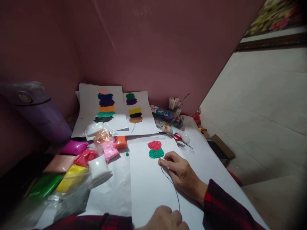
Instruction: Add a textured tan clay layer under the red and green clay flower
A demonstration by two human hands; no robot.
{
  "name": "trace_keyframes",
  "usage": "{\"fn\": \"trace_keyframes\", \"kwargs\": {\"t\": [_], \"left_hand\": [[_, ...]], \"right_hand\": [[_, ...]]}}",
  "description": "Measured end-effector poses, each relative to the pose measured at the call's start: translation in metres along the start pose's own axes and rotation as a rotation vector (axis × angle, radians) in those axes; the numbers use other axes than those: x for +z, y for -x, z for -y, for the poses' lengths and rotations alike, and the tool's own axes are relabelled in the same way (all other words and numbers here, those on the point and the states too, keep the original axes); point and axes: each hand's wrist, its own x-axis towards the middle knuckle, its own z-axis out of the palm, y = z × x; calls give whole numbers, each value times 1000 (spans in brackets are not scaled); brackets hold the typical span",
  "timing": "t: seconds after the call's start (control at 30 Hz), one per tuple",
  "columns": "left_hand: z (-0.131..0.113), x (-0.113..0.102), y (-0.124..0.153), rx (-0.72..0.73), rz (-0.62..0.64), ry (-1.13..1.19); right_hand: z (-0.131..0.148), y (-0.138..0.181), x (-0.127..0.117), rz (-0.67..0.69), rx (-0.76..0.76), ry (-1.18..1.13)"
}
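Observation:
A white sheet of paper (pixel 144 191) bears a red patch (pixel 154 145) of clay-like strips above a green patch (pixel 156 153). Just below the green one, my right hand (pixel 183 174) pinches the top end of a thin dark strand (pixel 173 184) between thumb and forefinger. The strand curves down across the paper to my left hand (pixel 163 219) at the bottom edge of the view. That hand's fingers are curled at the strand's lower end, and their tips are partly hidden.
Colourful clay packets, among them a yellow one (pixel 73 178), lie to the left near a purple bottle (pixel 45 116). Behind are sheets with colour bands (pixel 100 108). Red-handled scissors (pixel 177 137) and plastic forks (pixel 181 146) lie at the right, near the table's edge.

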Motion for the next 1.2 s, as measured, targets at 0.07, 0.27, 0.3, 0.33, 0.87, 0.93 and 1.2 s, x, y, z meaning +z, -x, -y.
{"fn": "trace_keyframes", "kwargs": {"t": [0.07,0.27,0.3,0.33,0.87,0.93,1.2], "left_hand": [[0,0,1,-20,2,8],[-2,11,8,7,-9,36],[-2,13,9,6,-18,38],[-3,15,10,11,-28,44],[-3,14,9,-53,-132,120],[-2,11,8,-50,-133,130],[-8,26,13,-43,-134,122]], "right_hand": [[-1,0,1,0,2,15],[-2,1,3,7,-11,75],[-1,2,3,8,-18,94],[-1,2,3,8,-27,114],[3,0,4,25,-128,271],[4,0,4,40,-128,285],[6,-1,5,30,-136,298]]}}
